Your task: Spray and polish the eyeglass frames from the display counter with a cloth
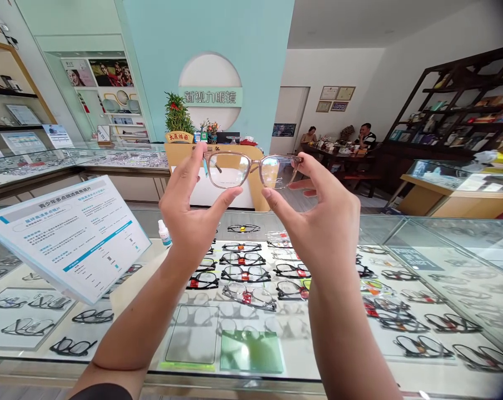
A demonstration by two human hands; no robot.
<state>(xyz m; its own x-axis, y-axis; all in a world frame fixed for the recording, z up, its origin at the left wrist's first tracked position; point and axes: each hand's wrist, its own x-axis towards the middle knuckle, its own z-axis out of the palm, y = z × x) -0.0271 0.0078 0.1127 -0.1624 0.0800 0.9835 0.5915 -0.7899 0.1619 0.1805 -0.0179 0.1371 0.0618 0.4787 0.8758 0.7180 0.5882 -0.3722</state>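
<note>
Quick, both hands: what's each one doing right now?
Left hand: closed on the glasses, pinching the left rim.
Right hand: closed on the same glasses, right rim.

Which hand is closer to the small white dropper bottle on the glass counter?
Left. The left hand is raised just above and right of the dropper bottle; the right hand is farther right, past the glasses.

clear-framed glasses (251, 169), held level, lenses facing forward

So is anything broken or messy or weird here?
Nothing stands out. The left hand and right hand hold the clear-framed glasses level by their outer ends, and they look whole. Under the glass counter, the rows of frames lie tidy. A small dropper bottle stands upright.
</note>
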